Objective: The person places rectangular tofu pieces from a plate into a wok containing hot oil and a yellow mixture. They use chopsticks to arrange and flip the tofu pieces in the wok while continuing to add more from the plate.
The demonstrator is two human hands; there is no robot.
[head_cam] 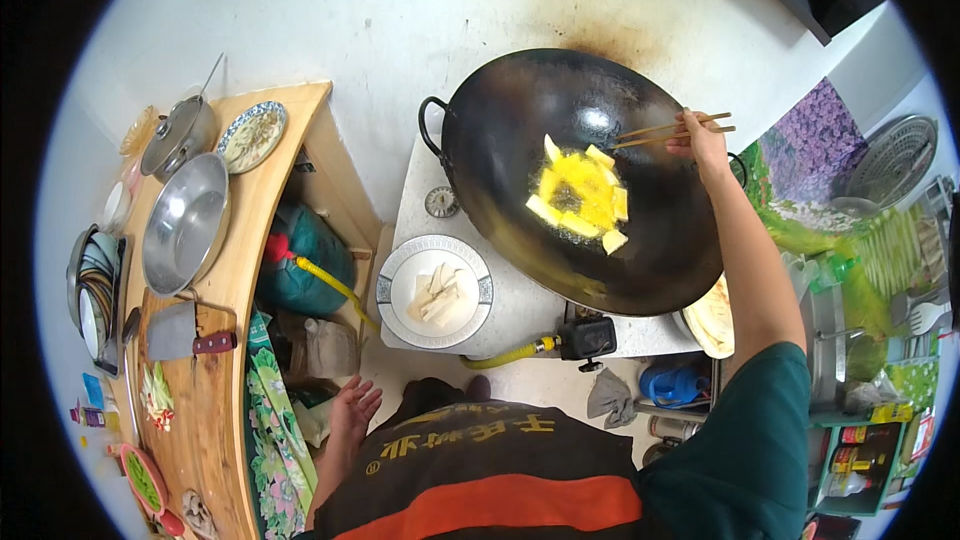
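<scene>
A large black wok stands on a gas stove. In its middle, pale yellow flat pieces of food lie in bubbling oil. My right hand is over the wok's right rim and grips a pair of wooden chopsticks, whose tips are just right of the pieces. My left hand hangs low at my left side, fingers apart, holding nothing. Left of the wok, a patterned white plate holds several pale slices.
On the wooden counter at left are a steel basin, a lidded pot, a cleaver on a cutting board and chopped vegetables. A yellow hose runs to the stove; a teal gas cylinder stands below the counter.
</scene>
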